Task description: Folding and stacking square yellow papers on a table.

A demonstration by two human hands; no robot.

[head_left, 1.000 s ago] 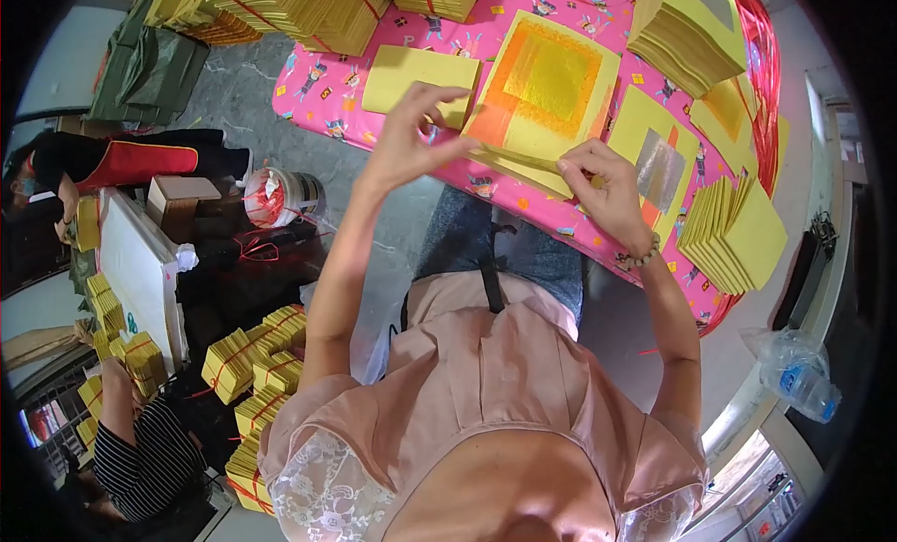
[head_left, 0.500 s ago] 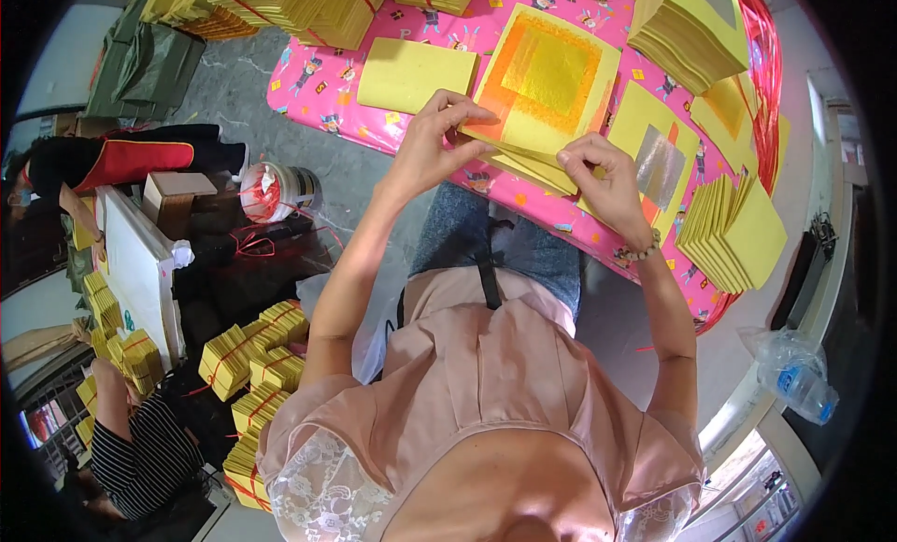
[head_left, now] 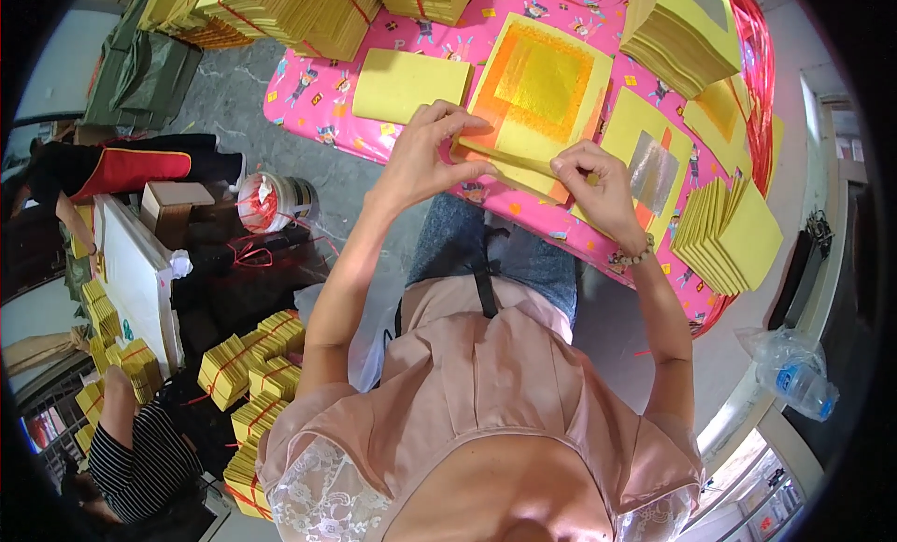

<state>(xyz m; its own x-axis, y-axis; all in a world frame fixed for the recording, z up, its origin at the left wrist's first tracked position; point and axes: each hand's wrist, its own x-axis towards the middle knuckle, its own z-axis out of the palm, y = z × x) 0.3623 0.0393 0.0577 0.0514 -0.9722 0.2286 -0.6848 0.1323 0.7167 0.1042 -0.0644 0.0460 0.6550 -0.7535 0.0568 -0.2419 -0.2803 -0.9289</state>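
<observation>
A yellow paper sheet with a gold foil square and an orange border lies before me on the pink table. Its near edge is curled up into a narrow fold. My left hand is at the fold's left end, thumb and forefinger on either side of it. At the right end, my right hand pinches the edge between thumb and bent fingers. A plain yellow folded sheet rests left of the foil sheet. Right of my hands lies a yellow sheet with a silver foil patch.
Tied yellow paper stacks stand at the far left of the table, a tall stack at the far right. A fanned pile sits at the right edge beside red strings. Other people work at a white box on the left.
The near edge of the sheet has curled up into a more visible fold. My left hand has dropped slightly toward me, its thumb and forefinger wider apart. The right hand still pinches the edge.
</observation>
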